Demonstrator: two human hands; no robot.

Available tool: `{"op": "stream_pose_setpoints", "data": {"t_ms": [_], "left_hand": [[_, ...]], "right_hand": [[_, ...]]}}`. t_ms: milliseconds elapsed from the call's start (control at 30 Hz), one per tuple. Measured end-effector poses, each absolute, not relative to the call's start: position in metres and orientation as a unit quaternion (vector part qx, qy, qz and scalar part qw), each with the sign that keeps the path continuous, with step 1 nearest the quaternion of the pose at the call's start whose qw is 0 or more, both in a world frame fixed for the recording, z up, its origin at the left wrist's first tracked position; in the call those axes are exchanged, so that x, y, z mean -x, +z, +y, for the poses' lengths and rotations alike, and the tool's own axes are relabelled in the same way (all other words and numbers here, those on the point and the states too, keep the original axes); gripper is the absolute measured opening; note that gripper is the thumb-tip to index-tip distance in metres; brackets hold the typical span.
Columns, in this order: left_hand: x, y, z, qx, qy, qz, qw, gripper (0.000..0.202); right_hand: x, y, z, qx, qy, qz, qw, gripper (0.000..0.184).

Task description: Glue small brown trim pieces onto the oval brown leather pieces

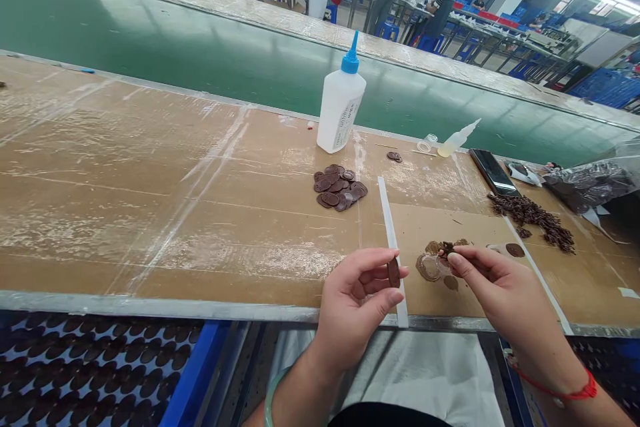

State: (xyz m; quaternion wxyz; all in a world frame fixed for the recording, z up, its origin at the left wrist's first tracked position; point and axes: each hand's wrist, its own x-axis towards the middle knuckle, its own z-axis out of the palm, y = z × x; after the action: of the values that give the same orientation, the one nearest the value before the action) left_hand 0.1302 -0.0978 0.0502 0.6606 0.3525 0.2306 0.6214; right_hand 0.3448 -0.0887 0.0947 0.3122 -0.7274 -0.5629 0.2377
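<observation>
My left hand (353, 297) pinches a brown oval disc (394, 273) on edge between thumb and fingers, near a white tape strip (389, 227). To its right, my right hand (500, 283) is closed on a small dark brown piece (445, 250), whose exact kind I cannot make out. Below that piece, brown smears and a clear wet ring (427, 268) mark the board. A heap of brown oval discs (340, 187) lies ahead of my left hand. Another brown disc (515, 250) rests just beyond my right hand. Small dark brown pieces (537, 220) are piled farther right.
A white bottle with a blue nozzle (343, 107) stands behind the discs. A small translucent dropper bottle (457, 139) and a black phone (494, 172) lie at the back right. Blue-edged trays of discs (90, 367) sit below the table edge. Beyond runs a green conveyor belt (225, 60).
</observation>
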Motion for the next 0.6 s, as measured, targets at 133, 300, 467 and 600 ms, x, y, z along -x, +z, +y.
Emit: {"op": "stream_pose_setpoints", "data": {"t_ms": [133, 300, 467, 600], "left_hand": [[-0.130, 0.051, -0.098, -0.349, 0.619, 0.228, 0.665, 0.032], [-0.129, 0.053, -0.098, -0.343, 0.623, 0.232, 0.664, 0.032], [-0.140, 0.062, -0.103, -0.329, 0.629, 0.220, 0.669, 0.033], [-0.158, 0.074, -0.111, -0.336, 0.612, 0.197, 0.689, 0.034]], "right_hand": [[-0.349, 0.091, -0.087, 0.724, 0.255, -0.557, 0.318, 0.043], [-0.357, 0.092, -0.090, 0.695, 0.315, -0.501, 0.408, 0.039], [-0.345, 0.112, -0.107, 0.513, 0.554, -0.385, 0.531, 0.024], [-0.333, 0.124, -0.120, 0.409, 0.674, -0.325, 0.522, 0.027]]}}
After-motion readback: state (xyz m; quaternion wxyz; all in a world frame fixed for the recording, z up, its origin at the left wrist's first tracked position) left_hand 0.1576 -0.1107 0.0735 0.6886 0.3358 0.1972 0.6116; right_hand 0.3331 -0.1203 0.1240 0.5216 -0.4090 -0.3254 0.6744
